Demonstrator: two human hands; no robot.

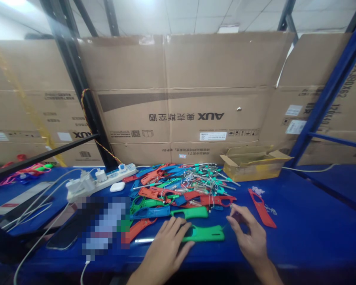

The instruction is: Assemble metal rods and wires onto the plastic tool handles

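My left hand (pixel 169 244) rests over a green long-neck lighter (pixel 209 233), its fingers curled round the front of the handle. The metal barrel points left from under my hand, and part of the lighter is hidden by my fingers. To its right, my right hand (pixel 249 231) is raised with thumb and forefinger pinched; something small and pale is at the fingertips, too small to name. Just behind the held lighter lies a green handle shell (pixel 192 212). A red handle shell (pixel 261 208) lies right of my right hand, beside small clear pieces (pixel 258 190).
A heap of lighter parts (pixel 184 184) covers the middle of the blue table. Behind it stands an open cardboard box (pixel 252 164). At left are a power strip (pixel 106 178), a white earphone case (pixel 117 187), a blurred phone (pixel 106 225) and cables. Cardboard walls the back.
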